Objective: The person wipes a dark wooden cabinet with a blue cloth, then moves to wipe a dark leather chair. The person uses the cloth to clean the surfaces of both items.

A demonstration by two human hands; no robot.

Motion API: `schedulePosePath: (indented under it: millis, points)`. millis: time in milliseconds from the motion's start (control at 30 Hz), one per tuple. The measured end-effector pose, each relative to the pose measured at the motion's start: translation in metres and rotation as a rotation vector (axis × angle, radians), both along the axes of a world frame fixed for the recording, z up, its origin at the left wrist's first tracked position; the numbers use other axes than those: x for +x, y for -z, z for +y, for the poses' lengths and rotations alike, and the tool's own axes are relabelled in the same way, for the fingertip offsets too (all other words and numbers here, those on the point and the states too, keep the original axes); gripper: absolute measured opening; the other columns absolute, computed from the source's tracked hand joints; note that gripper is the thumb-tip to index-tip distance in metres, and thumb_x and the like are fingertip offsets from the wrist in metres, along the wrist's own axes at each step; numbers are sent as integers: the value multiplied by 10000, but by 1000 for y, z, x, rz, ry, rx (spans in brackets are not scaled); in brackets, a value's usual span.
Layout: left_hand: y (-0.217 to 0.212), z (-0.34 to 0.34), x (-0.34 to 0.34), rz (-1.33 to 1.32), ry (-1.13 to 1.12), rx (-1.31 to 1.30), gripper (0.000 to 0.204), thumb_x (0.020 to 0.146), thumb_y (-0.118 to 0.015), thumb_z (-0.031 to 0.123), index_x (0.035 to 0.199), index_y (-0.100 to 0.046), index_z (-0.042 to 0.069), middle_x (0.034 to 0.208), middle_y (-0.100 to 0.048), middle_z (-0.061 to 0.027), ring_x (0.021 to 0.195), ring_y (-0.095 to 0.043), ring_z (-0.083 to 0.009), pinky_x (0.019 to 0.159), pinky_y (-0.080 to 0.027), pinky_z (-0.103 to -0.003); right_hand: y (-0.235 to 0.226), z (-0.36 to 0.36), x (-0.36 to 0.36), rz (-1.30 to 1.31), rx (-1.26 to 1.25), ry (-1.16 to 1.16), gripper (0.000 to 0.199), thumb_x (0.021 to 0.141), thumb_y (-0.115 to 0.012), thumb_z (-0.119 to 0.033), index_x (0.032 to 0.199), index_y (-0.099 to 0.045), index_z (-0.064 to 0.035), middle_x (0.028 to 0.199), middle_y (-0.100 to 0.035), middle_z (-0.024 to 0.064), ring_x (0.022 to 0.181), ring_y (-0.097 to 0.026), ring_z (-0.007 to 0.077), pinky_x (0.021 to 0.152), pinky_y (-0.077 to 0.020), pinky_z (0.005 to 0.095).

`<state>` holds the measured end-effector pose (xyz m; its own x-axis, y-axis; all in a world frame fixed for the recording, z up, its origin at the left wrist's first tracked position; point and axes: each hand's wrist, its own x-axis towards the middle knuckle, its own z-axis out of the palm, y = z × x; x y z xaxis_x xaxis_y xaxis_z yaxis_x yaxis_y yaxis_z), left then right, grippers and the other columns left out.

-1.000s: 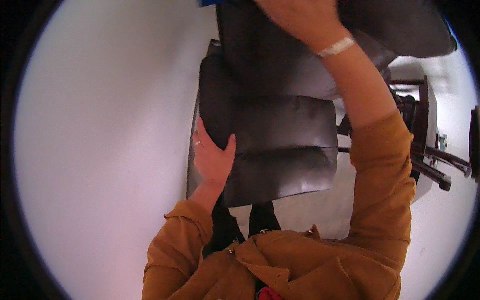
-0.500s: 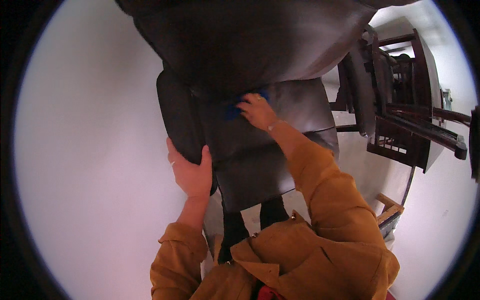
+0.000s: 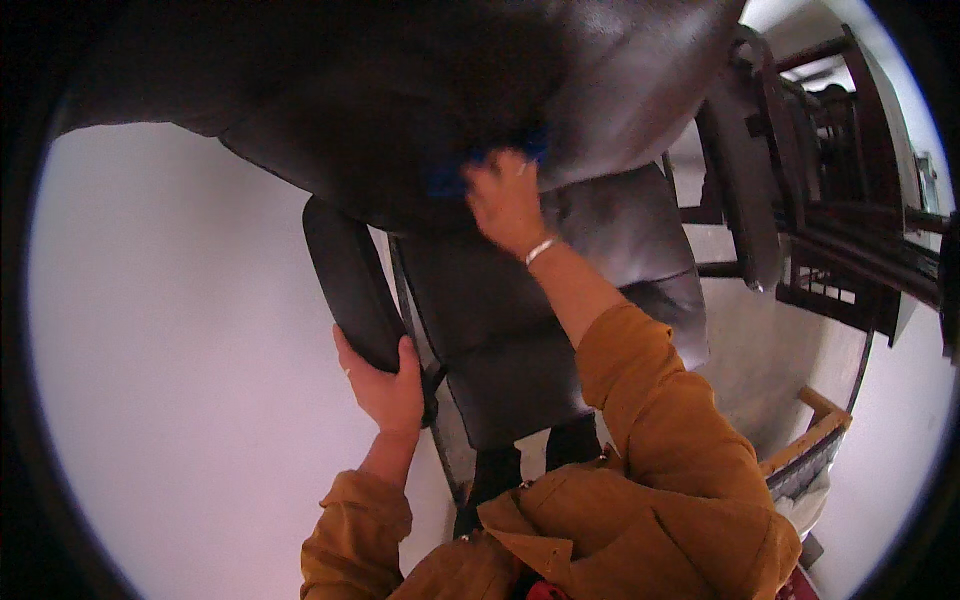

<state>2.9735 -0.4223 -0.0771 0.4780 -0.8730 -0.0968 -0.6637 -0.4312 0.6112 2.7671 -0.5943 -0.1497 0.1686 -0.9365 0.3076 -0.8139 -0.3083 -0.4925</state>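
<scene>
A dark brown leather armchair fills the middle, its large backrest point(image 3: 390, 90) at the top and its padded seat point(image 3: 500, 310) below. Against the lower part of the backrest, my right hand point(image 3: 508, 205) presses a blue cloth point(image 3: 450, 178); its fingers are slightly blurred and bent over the cloth, which shows on both sides of them. My left hand point(image 3: 385, 392) grips the near end of the padded left armrest point(image 3: 345, 275), thumb on one side and fingers on the other.
The chair's right armrest point(image 3: 738, 180) stands beside dark wooden furniture point(image 3: 850, 225) with slatted parts. A pale wall point(image 3: 180, 350) runs along the left. At the lower right is a light wooden frame point(image 3: 815, 440) with a dark panel.
My right hand has moved the blue cloth up from the crease at the back of the seat onto the backrest. The backrest looks larger and lower in view. My left hand stays on the armrest.
</scene>
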Motion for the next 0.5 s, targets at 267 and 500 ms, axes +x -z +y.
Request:
schedulePosePath:
  millis: [267,500]
  points:
    - [-2,0,0,13,20,11,886,833,-745,220,1536,-259,-15,1521,-383,-244,1390,-398,-401,1150,-324,-431,-53,-14,10,-341,-578,-75,346,750,-741,-124,1076,-730,-240,1151,-568,118,1118,-524,356,914,-399,488]
    - [2,0,3,23,33,4,873,844,-731,218,1534,-254,-24,1533,-369,-247,1402,-385,-406,1156,-321,-432,-6,-17,35,-153,-311,-128,239,859,-634,-166,1067,-737,-222,1192,-612,111,1115,-551,324,968,-401,501]
